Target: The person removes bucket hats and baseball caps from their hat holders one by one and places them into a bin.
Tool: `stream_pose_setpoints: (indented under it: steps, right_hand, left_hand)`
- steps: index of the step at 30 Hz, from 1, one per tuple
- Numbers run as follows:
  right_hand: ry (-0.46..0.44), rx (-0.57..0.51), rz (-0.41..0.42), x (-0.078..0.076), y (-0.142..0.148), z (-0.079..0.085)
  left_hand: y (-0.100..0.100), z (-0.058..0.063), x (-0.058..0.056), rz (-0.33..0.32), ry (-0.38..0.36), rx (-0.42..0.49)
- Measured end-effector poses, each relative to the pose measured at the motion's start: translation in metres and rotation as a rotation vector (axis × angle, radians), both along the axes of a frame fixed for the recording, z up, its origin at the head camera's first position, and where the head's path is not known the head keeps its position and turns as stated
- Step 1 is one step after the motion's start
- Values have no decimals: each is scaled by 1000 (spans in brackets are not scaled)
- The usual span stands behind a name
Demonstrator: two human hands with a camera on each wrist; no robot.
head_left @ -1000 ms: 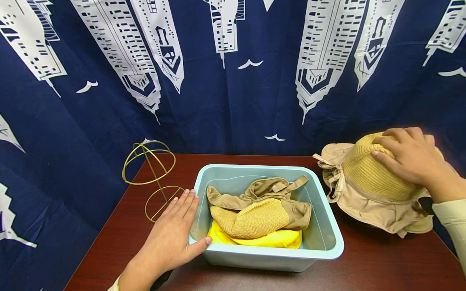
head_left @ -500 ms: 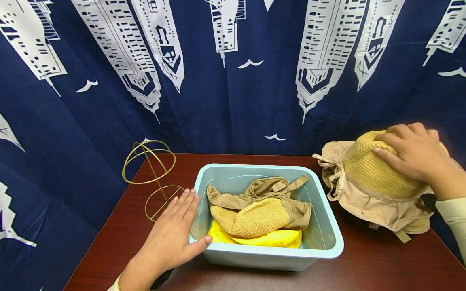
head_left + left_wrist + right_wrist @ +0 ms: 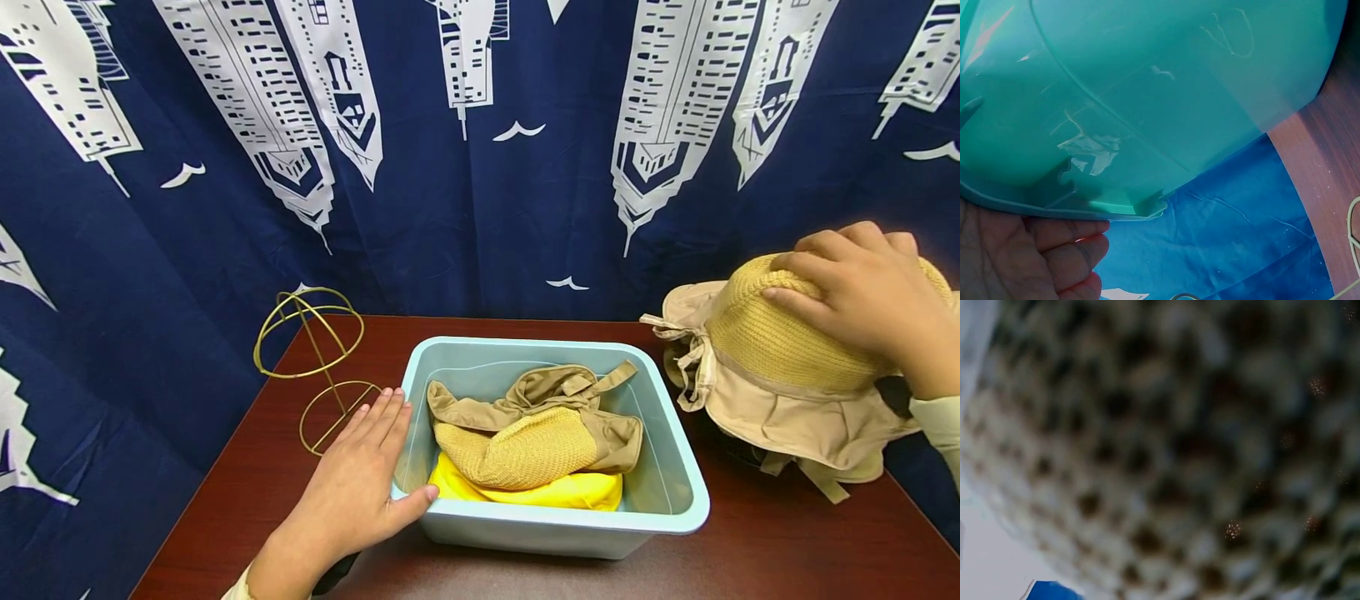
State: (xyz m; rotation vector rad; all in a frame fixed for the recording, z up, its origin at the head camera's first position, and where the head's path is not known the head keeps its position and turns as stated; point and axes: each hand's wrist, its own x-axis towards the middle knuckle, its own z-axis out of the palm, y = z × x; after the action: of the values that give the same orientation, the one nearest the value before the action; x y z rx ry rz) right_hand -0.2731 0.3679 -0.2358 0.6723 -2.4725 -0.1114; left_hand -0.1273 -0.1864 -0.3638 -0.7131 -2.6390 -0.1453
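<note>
1. Dark-blue curtain (image 3: 480, 208), printed in white with upside-down towers and birds, fills the wall behind the table.
2. Reddish-brown table (image 3: 232, 508), glossy, stands against it.
3. Light-blue bin (image 3: 555, 535) sits upright mid-table, near the front edge.
4. Straw hat (image 3: 787, 350), yellow crown and wide tan cloth brim, is at the table's right end, beside the bin and apart from it. Whether its brim touches the wood I cannot tell. In the right wrist view its weave is close and blurred.
5. Wire stand (image 3: 325, 368), gold, domed on top with a ring base, stands left of the bin.
6. Folded straw-and-tan piece (image 3: 525, 450) lies inside the bin.
7. Yellow cloth (image 3: 540, 494) lies beneath it, showing along the front.
8. Right hand (image 3: 862, 292): clamped on the hat's crown from above, thumb on the near side.
9. Left hand (image 3: 352, 492): fingers straight and together against the bin's left rim, thumb apart at the front corner; nothing grasped.
10. Tan bow (image 3: 697, 358) hangs at the hat's left side.
</note>
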Motion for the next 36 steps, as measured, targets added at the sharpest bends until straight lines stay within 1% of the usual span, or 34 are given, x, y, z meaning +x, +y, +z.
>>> stream_pose_setpoints:
  steps: [5,10,14,18,21,26,28,34,36]
  right_hand:
    - [63,3,46,0,-13,15]
    - [111,-4,97,-2,-27,34]
    - [163,-2,180,-6,-40,50]
    - [216,14,268,-13,-54,62]
    - [244,18,296,-18,-67,69]
    - [266,-9,340,-31,-87,75]
    - [263,-15,341,-37,-95,76]
    - [243,-20,337,-52,-116,74]
    - [255,-19,351,-57,-124,73]
  left_hand:
    - [0,1,0,10,-5,-3]
    - [0,1,0,11,-5,-4]
    - [0,1,0,4,5,0]
    - [0,1,0,2,5,1]
    - [0,1,0,2,-2,2]
    - [0,1,0,1,-10,4]
    - [0,1,0,2,-12,8]
    - [0,0,0,6,-18,12]
    - [0,0,0,7,-19,8]
